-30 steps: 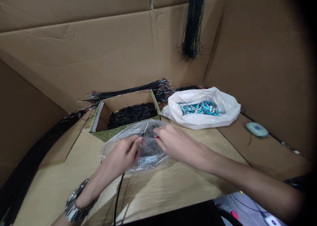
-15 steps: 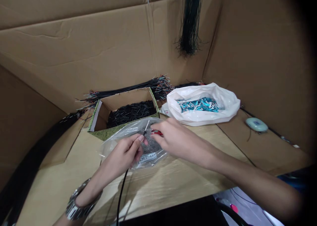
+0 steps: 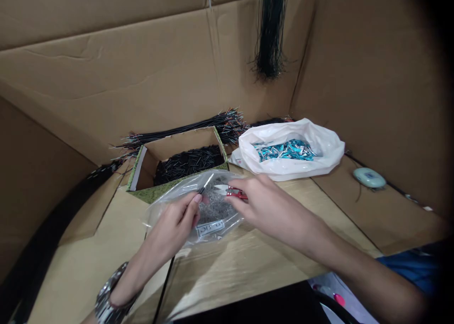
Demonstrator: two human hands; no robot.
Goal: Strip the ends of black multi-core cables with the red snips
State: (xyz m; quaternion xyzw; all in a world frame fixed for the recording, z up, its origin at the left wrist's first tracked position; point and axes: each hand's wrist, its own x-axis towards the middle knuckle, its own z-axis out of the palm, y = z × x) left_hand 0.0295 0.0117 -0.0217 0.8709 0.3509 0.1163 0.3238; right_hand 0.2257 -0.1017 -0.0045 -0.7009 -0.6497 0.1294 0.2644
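My left hand [image 3: 179,220] is closed on a black cable [image 3: 164,288], pinching it near its upper end, where a thin pale inner wire [image 3: 208,182] sticks out and tilts up to the right. In my right hand [image 3: 264,198] is a pair of red-handled thread snips [image 3: 237,193]. Their silvery blades point left toward the pale wire, a small gap away from it. Both hands are above a clear plastic bag [image 3: 156,211] that holds a mass of fine greyish bits. A printed label shows on the bag's front.
Behind the bag stands a green-sided box [image 3: 142,195] of short black pieces. A white bag [image 3: 333,146] of small blue-and-silver pieces is to its right. Cable bundles [image 3: 177,134] lie along the cardboard wall [image 3: 142,73]; dark strands [image 3: 271,35] hang above. A mint-coloured oval object [image 3: 369,177] is at right.
My right hand and the snips have moved right, away from the wire, and the blades now show. My left hand has shifted slightly left and down with the cable.
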